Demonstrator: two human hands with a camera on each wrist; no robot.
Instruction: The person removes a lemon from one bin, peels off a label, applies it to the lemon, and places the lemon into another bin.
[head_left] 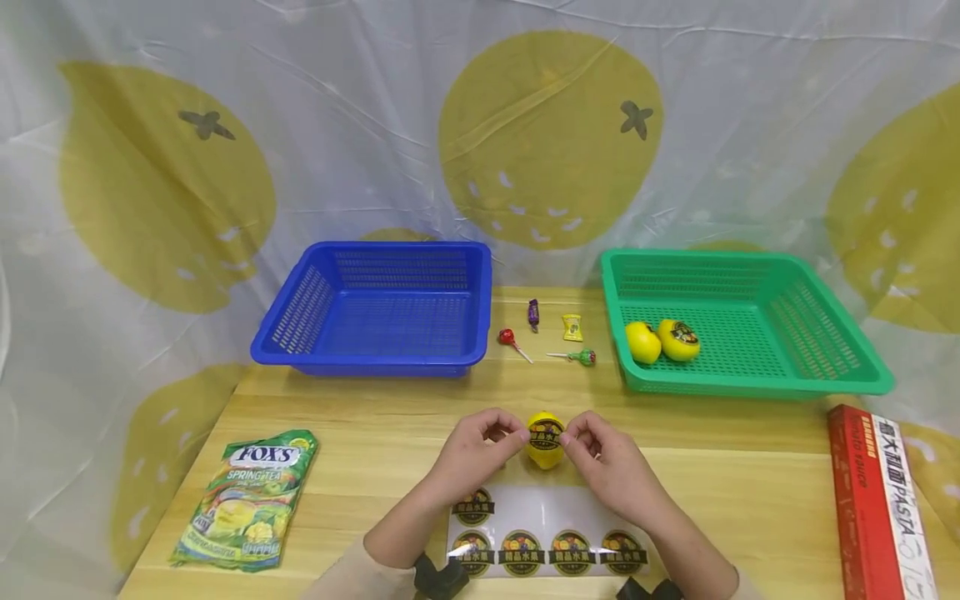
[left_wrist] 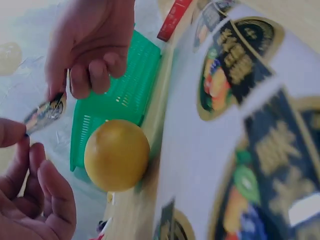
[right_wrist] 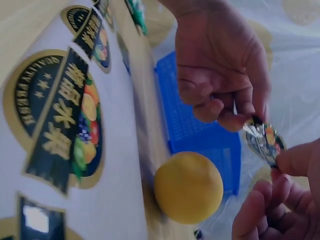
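A yellow lemon (head_left: 544,460) rests on the wooden table between my hands. My left hand (head_left: 480,450) pinches one end of a black-and-gold fruit sticker (head_left: 545,434) between thumb and finger. The other end is pinched by my right hand (head_left: 611,471). Both wrist views show the sticker (left_wrist: 47,115) stretched between the fingertips, raised above the lemon (right_wrist: 188,187) and apart from it. Closer to me lies a white sticker sheet (head_left: 525,508) bearing several matching stickers, with a bare area in its upper part.
A blue basket (head_left: 405,361) stands back left. The green basket (head_left: 750,385) at back right holds two yellow fruits (head_left: 678,340), at least one labelled. Between them lie lollipops (head_left: 507,337) and wrapped candies (head_left: 572,327). A candy bag (head_left: 247,500) lies left; a red pasta box (head_left: 877,500), right.
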